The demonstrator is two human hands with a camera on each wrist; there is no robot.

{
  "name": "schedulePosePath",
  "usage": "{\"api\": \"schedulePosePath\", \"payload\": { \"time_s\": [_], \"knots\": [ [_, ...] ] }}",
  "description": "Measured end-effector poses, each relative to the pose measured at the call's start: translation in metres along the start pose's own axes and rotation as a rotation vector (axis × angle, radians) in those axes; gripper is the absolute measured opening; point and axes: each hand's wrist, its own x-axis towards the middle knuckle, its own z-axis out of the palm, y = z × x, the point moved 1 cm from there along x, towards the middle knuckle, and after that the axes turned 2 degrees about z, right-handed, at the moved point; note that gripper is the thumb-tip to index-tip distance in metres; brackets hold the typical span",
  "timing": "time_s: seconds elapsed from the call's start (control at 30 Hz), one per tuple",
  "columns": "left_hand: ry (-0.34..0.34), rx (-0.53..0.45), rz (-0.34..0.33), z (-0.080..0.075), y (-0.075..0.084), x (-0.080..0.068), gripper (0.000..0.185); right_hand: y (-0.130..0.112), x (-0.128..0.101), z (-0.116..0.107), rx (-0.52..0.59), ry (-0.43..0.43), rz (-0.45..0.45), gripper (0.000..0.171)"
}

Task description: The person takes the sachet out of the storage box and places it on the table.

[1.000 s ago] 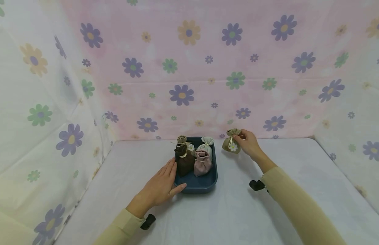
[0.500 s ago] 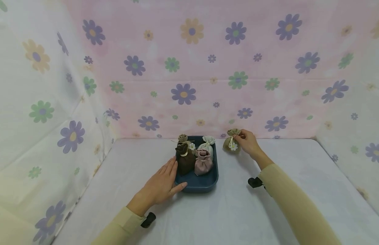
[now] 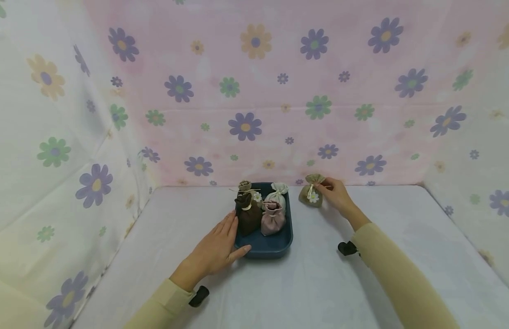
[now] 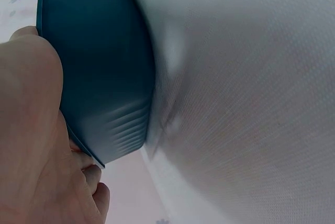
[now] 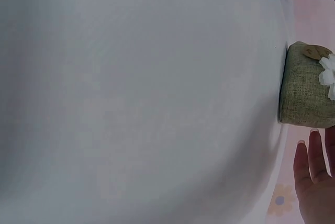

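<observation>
The right hand [image 3: 336, 193] pinches the gathered top of one olive pouch [image 3: 311, 195], which stands on the table [image 3: 312, 283] near its far edge, just right of the tray [image 3: 267, 244]. The left hand [image 3: 216, 249] lies flat with straight fingers against the near left corner of the single blue tray. Four pouches stand inside: dark brown [image 3: 248, 217], pink [image 3: 273, 218], white [image 3: 277, 193] and tan [image 3: 245, 186].

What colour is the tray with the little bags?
Dark blue tray; the head view shows it best.
</observation>
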Motion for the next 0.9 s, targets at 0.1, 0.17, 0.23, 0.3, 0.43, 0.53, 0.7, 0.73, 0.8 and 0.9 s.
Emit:
{"api": "schedulePosePath", "payload": {
  "time_s": [0.1, 0.17, 0.23, 0.3, 0.43, 0.53, 0.7, 0.73, 0.8, 0.9],
  "knots": [
    [0.008, -0.007, 0.003, 0.001, -0.001, 0.000, 0.095, 0.001, -0.005, -0.003, -0.014, -0.017, 0.002, 0.047],
    [0.024, -0.021, 0.007, 0.002, -0.001, 0.000, 0.095, 0.002, -0.008, -0.005, -0.036, -0.021, -0.001, 0.050],
    [0.036, -0.032, 0.012, 0.003, -0.002, -0.001, 0.095, 0.004, -0.011, -0.008, -0.058, -0.018, -0.007, 0.052],
    [0.045, -0.036, 0.017, 0.005, -0.003, -0.001, 0.096, 0.005, -0.015, -0.010, -0.084, -0.013, -0.012, 0.053],
    [0.045, -0.030, 0.018, 0.009, -0.006, 0.000, 0.098, 0.008, -0.022, -0.016, -0.122, -0.003, -0.037, 0.050],
    [0.040, -0.018, 0.012, 0.010, -0.007, 0.001, 0.098, 0.008, -0.028, -0.020, -0.142, -0.001, -0.057, 0.050],
    [0.027, -0.008, 0.002, 0.011, -0.007, 0.000, 0.098, 0.010, -0.036, -0.024, -0.181, -0.008, -0.082, 0.051],
    [0.031, -0.023, 0.005, 0.010, -0.006, 0.000, 0.098, 0.010, -0.038, -0.024, -0.191, -0.010, -0.086, 0.051],
    [0.034, -0.034, 0.010, 0.009, -0.006, 0.000, 0.098, 0.010, -0.041, -0.025, -0.214, -0.011, -0.089, 0.051],
    [0.052, -0.055, 0.022, 0.006, -0.004, 0.000, 0.096, 0.007, -0.046, -0.027, -0.230, -0.018, -0.085, 0.053]
  ]
}}
